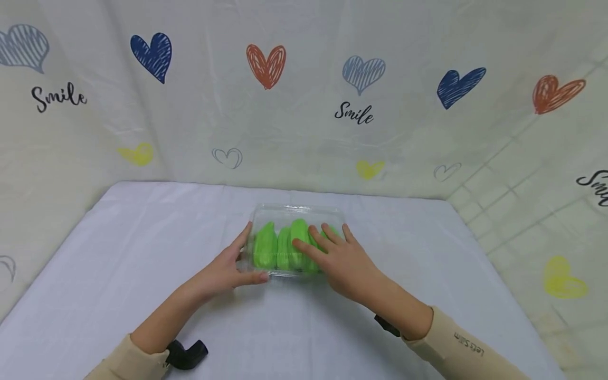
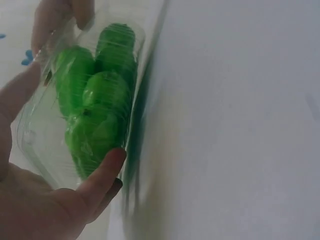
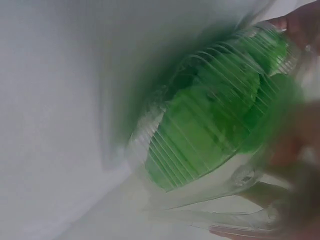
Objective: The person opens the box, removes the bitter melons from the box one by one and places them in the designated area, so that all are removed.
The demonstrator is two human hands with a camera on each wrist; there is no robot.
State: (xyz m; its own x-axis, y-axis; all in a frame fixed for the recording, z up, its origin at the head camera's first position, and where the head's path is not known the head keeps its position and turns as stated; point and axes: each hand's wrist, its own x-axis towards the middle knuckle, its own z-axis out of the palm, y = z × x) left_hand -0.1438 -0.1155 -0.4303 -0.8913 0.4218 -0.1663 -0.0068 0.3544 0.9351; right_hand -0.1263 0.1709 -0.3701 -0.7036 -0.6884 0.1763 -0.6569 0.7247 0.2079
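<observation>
A clear plastic box (image 1: 280,212) with ribbed walls is held over the middle of the white-covered table. Inside it lie several bright green, elongated vegetables (image 1: 265,248), side by side. My left hand (image 1: 220,272) grips the box's left end, thumb along the near edge and fingers at the far side; the left wrist view shows a fingertip (image 2: 116,157) against the plastic. Over the right part of the box, my right hand (image 1: 349,266) spreads its fairly straight fingers across the top, covering some of the vegetables. Two plastic edges (image 3: 240,217) stand apart near it in the right wrist view.
The white cloth (image 1: 142,237) covers the table around the box. Behind stands a pale curtain (image 1: 304,132) printed with hearts and lettering. A black curved piece (image 1: 187,354) sits by the left sleeve, and a dark strap (image 1: 387,325) shows at the right wrist.
</observation>
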